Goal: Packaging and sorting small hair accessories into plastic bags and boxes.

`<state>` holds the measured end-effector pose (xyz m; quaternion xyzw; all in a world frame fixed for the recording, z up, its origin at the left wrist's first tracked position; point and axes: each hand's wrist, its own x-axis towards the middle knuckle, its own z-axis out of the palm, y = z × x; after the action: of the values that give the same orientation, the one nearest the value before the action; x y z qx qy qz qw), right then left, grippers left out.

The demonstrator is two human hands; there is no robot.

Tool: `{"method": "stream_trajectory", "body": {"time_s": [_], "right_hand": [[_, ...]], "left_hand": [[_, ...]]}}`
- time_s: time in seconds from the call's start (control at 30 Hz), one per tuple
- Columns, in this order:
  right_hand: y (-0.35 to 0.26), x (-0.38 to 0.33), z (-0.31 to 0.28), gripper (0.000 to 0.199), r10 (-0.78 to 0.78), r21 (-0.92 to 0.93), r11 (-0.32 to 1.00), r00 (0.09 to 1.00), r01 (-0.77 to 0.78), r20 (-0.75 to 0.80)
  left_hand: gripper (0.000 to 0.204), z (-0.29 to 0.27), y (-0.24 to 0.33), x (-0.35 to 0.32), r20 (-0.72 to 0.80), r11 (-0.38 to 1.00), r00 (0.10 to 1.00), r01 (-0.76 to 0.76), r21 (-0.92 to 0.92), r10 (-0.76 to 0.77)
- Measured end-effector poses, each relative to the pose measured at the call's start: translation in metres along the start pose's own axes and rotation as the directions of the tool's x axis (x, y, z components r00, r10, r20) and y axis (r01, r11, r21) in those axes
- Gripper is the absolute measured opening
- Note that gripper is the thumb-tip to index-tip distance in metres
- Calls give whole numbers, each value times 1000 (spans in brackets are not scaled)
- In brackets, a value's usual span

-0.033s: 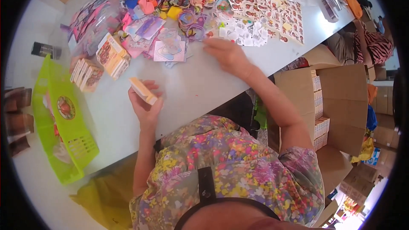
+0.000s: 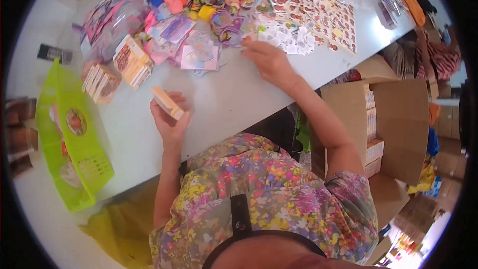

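My left hand is closed around a small orange and white carton, held tilted just above the table near its front edge. My right hand reaches over the table, its fingers stretched forward and a little blurred. Its fingertips are beside a heap of colourful hair ties and trinkets and near some small white paper slips. I see nothing plainly held in it. Left of the right hand lies a pale card with a clear pouch on it. Similar orange cartons stand beyond my left hand, with a short row of cartons beside them.
Sheets of printed stickers lie at the far right of the table. A lime green basket stands at the left. An open cardboard box with stacked small cartons is on my right. Another person in a striped garment is beyond it.
My right hand has shifted slightly to the right, its fingers still stretched out by the heap. The left hand keeps the carton in nearly the same place.
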<state>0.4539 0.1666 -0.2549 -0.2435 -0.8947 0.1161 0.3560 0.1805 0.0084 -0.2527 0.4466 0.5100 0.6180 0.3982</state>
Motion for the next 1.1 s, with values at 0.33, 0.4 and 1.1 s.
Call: {"method": "stream_trajectory", "body": {"time_s": [0.33,0.4,1.1], "right_hand": [[-27,70,32,33,215,67,974,976,-216,30],[-31,82,39,37,173,-86,982,983,-168,55],[-2,106,48,43,31,-100,995,976,-10,216]], "left_hand": [[75,10,0,5,10,999,1000,0,-42,1],[76,12,2,5,-1,999,1000,-1,-43,0],[76,16,5,5,-16,999,1000,1,-41,-2]]}}
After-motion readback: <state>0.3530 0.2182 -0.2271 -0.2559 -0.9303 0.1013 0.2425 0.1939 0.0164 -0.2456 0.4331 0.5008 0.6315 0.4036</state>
